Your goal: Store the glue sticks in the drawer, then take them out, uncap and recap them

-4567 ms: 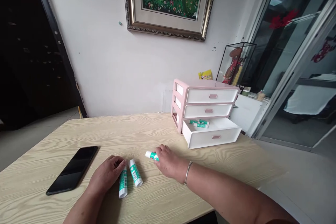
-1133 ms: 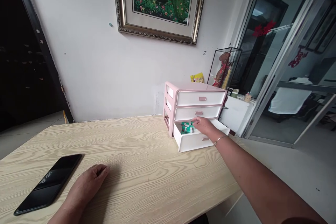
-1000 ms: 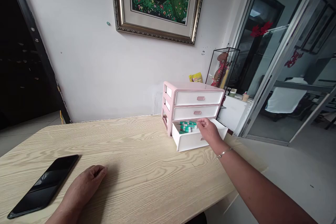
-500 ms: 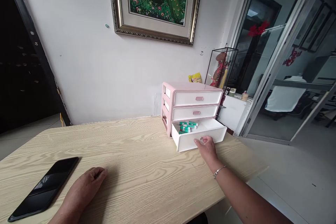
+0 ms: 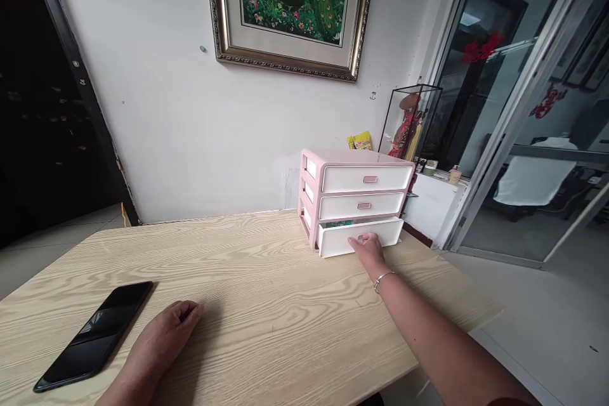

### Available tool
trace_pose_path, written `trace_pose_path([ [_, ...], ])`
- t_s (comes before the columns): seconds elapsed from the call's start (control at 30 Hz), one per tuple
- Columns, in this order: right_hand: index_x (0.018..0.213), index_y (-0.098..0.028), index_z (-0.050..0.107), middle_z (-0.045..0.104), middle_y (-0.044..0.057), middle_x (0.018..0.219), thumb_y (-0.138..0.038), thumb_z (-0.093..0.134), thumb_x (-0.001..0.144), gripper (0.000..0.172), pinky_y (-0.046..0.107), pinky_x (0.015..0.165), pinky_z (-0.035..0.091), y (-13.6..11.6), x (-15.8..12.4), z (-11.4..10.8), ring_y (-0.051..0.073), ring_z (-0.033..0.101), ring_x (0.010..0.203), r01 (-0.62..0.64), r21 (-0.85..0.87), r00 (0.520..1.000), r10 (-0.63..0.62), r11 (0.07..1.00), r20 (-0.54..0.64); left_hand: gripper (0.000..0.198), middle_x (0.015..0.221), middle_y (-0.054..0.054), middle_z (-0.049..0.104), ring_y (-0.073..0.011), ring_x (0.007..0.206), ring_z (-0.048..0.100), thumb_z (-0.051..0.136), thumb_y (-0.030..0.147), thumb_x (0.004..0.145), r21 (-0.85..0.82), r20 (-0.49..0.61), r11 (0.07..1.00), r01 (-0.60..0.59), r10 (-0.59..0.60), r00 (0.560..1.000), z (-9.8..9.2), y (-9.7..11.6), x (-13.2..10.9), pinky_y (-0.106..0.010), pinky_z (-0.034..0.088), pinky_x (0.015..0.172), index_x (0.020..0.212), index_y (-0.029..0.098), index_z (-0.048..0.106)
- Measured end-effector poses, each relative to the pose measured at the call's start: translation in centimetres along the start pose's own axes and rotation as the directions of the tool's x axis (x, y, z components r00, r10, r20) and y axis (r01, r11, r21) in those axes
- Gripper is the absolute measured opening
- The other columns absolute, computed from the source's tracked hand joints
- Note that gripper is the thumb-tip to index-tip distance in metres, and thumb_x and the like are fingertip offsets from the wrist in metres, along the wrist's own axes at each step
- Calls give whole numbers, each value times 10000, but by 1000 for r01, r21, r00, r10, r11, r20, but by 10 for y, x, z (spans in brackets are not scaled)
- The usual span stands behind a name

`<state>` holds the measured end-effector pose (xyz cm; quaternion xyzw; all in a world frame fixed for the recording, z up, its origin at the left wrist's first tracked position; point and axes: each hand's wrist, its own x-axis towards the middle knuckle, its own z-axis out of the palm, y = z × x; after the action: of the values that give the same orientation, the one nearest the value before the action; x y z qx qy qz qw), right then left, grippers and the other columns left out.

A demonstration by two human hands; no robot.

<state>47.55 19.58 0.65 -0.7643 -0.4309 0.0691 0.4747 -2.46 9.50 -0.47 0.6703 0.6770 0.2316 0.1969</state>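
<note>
A pink three-drawer organiser (image 5: 353,162) stands at the far right of the wooden table (image 5: 266,317). Its bottom white drawer (image 5: 340,238) is nearly pushed in, leaving a thin gap where green and white glue sticks (image 5: 339,224) show. My right hand (image 5: 366,248) presses its fingers flat against that drawer's front by the pink handle and holds nothing. My left hand (image 5: 162,336) rests palm down on the table with fingers loosely curled, empty, next to a black phone (image 5: 98,333).
A framed peacock picture (image 5: 292,3) hangs on the white wall. A glass display case (image 5: 413,120) and a yellow packet (image 5: 360,140) stand behind the organiser. A sliding glass door (image 5: 518,108) is at the right, a dark doorway at the left.
My right hand left the glue sticks in the bottom drawer, dropped to its front and pushed it almost shut. The left hand stayed put.
</note>
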Motion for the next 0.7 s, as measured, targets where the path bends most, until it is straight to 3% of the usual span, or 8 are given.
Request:
trace_pose_path([
  [0.47, 917, -223, 553, 699, 136, 1051, -495, 730, 683, 399, 351, 729, 492, -6, 23, 12, 277, 666, 944, -29, -51, 997, 32, 998, 63, 404, 880, -40, 735, -225, 844, 673, 447, 522, 914, 13, -3, 1000, 15, -15, 1000, 2, -2, 0, -281, 448, 736, 820, 229, 710],
  [0.7, 1017, -192, 602, 699, 139, 1057, -386, 665, 704, 373, 360, 773, 494, -19, -5, 4, 284, 661, 942, -39, 16, 997, 38, 999, 66, 407, 889, -57, 730, -223, 823, 666, 453, 519, 914, 6, -24, 1000, 9, -9, 1000, 6, -4, 2, -276, 434, 714, 816, 214, 705],
])
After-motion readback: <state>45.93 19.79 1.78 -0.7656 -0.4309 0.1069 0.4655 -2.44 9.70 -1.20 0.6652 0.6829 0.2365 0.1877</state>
